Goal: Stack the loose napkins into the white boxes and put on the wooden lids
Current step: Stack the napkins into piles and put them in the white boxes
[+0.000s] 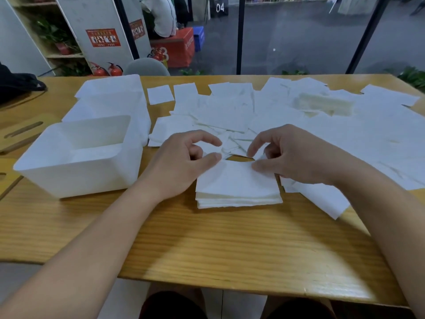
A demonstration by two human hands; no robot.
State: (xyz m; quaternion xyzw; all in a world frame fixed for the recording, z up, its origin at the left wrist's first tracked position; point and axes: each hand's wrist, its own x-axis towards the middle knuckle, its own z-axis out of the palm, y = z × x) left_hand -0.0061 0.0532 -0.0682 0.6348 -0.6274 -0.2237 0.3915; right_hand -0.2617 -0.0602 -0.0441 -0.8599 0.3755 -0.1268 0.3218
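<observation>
Shared workspace or studio interior, wooden work table, glazed partition with black frames, fire extinguishers (floor-standing), numbered boxes, plant shelving

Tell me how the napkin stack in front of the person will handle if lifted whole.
The napkin stack looks soft and light; its thin layered edges suggest it may sag or fan apart unless held from both sides. The top sheet already wrinkles under the left hand and right hand.

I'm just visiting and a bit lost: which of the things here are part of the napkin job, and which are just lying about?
Part of the job:
- napkin stack, under both hands
- loose napkins spread over the table
- near white box
- far white box
- wooden lids at the left

Just lying about:
- black bag
- fire extinguishers
- grey chair
</observation>
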